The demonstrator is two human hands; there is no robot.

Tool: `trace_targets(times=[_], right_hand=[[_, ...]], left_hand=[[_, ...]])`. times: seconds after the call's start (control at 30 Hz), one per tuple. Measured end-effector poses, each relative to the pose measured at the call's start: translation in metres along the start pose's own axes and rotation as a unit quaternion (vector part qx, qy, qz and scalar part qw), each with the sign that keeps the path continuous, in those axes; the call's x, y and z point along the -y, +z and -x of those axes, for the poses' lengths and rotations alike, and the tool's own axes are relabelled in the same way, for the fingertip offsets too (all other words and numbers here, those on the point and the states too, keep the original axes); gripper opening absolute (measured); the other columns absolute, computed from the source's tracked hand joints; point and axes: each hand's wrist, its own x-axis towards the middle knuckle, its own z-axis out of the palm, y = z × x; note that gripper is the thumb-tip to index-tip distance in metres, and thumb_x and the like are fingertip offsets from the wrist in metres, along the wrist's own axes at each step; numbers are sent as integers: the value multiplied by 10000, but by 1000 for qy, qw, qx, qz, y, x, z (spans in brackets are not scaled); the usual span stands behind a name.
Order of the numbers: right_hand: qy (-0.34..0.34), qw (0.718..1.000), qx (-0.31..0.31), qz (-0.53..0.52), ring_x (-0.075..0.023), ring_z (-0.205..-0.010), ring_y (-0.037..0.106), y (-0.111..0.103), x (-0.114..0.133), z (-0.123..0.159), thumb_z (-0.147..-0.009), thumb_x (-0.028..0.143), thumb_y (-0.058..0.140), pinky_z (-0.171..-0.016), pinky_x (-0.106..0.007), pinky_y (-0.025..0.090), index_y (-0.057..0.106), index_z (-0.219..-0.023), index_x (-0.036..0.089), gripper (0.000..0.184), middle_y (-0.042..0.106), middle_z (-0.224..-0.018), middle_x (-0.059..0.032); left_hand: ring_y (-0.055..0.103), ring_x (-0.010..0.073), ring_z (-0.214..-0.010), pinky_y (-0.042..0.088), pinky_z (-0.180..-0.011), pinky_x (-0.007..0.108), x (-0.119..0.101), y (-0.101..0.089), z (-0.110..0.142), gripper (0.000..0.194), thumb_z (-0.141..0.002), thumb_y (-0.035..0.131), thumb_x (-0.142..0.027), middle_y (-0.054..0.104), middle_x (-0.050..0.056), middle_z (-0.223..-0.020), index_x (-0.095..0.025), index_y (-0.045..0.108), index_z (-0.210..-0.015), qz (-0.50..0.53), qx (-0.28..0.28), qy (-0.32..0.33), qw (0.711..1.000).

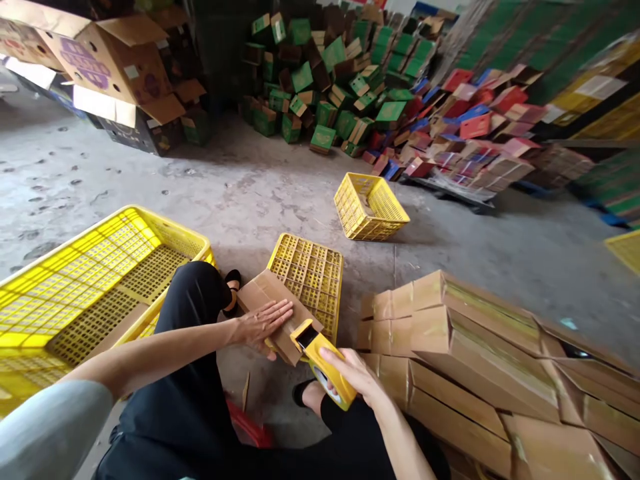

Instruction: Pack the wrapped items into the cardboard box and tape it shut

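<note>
A small brown cardboard box [263, 288] rests on an upturned yellow plastic crate [313, 273] between my knees. My left hand [265, 320] lies across the top of the box with its fingers stretched out flat. My right hand [353, 373] is wrapped round a yellow tape dispenser [320, 357]. The head of the dispenser is at the near end of the box, close to my left fingertips. Whether its tape touches the cardboard is hidden. A bit of yellow shows beside my left thumb; I cannot make out what it is.
A large yellow crate [135, 267] stands at my left, with cardboard inside. Stacked cardboard boxes [495, 353] fill my right side. A smaller yellow crate [373, 210] sits ahead on the concrete floor. Piles of green boxes [325, 113] and red boxes [475, 127] lie farther back.
</note>
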Motion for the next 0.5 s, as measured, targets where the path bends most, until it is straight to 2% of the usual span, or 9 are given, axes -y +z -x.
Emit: trace_targets(times=[0.2, 0.33, 0.5], right_hand=[[2, 999, 5, 32, -213, -534, 727, 5, 3, 0, -868, 675, 713, -519, -269, 584, 662, -860, 189, 489, 737, -588, -40], [-34, 999, 13, 37, -211, -565, 734, 4, 4, 5, -889, 701, 671, -547, -267, 594, 669, -873, 186, 515, 742, -603, -37], [-56, 996, 29, 59, -226, -571, 739, -1, -9, 0, -866, 748, 653, -541, -284, 592, 686, -914, 168, 583, 743, -616, -47]], left_hand=[[133, 420, -1642, 144, -1323, 582, -3, 1, 0, 1172, -901, 594, -765, 133, 250, -1762, -93, 87, -1717, 16, -31, -5, 999], [149, 425, -1639, 134, -1320, 581, -2, 1, 1, 1214, -888, 568, -809, 132, 268, -1756, -67, 75, -1713, 10, -33, -5, 999], [161, 413, -1640, 128, -1322, 558, -5, 0, 1, 1226, -888, 561, -820, 139, 261, -1758, -80, 42, -1717, 5, -37, -8, 999]])
